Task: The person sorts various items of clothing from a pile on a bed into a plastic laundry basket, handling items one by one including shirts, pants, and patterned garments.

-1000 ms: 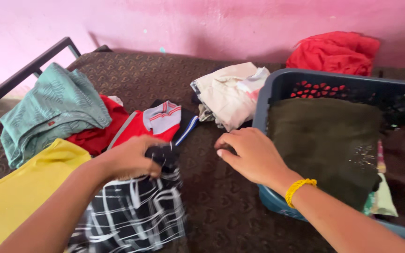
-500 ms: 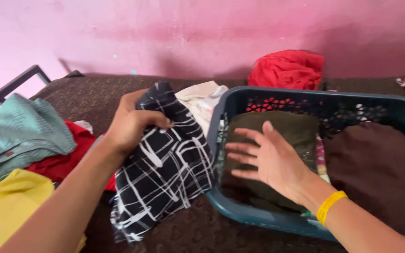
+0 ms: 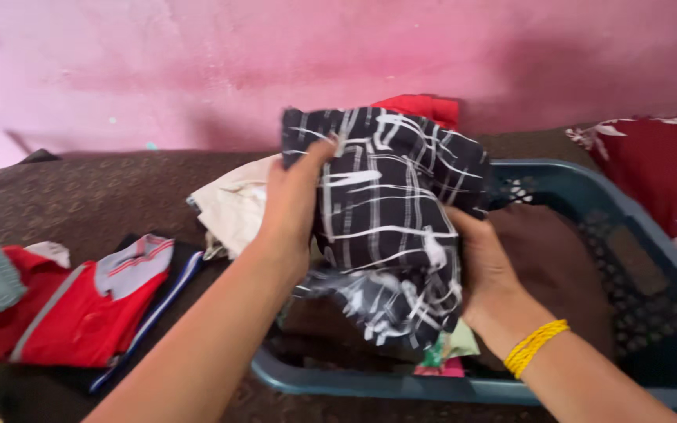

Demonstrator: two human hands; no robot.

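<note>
1. Black-and-white checked garment [image 3: 389, 219]: a folded cloth held up in the air at the centre of the view, above the near-left part of the basket; its lower edge hangs loose and blurred.
2. Left hand [image 3: 291, 207]: at 9 o'clock of the garment, fingers closed over its upper left edge and gripping the cloth.
3. Right hand [image 3: 483, 270]: at 4 o'clock of the garment, pressed against its right side with the fingers tucked behind the fabric, holding it; a yellow bracelet [image 3: 536, 347] circles the wrist.
4. Blue plastic basket [image 3: 667, 270]: below and at 3 o'clock of the garment, its walls perforated; a dark brown cloth [image 3: 554, 262] lies inside, just beside the right hand.
5. Cream cloth [image 3: 237, 204]: a crumpled piece at 9 o'clock of the left hand, lying on the brown patterned bed cover [image 3: 103, 196].
6. Red and grey shirt [image 3: 92, 301]: folded flat at 8 o'clock of the garment, well apart from it.
7. Red cloth [image 3: 429, 108]: at 12 o'clock, showing just above the garment's top edge, against the pink wall [image 3: 276, 63].
8. Dark red floral cushion [image 3: 660, 172]: at 3 o'clock, beyond the basket's far right rim.
</note>
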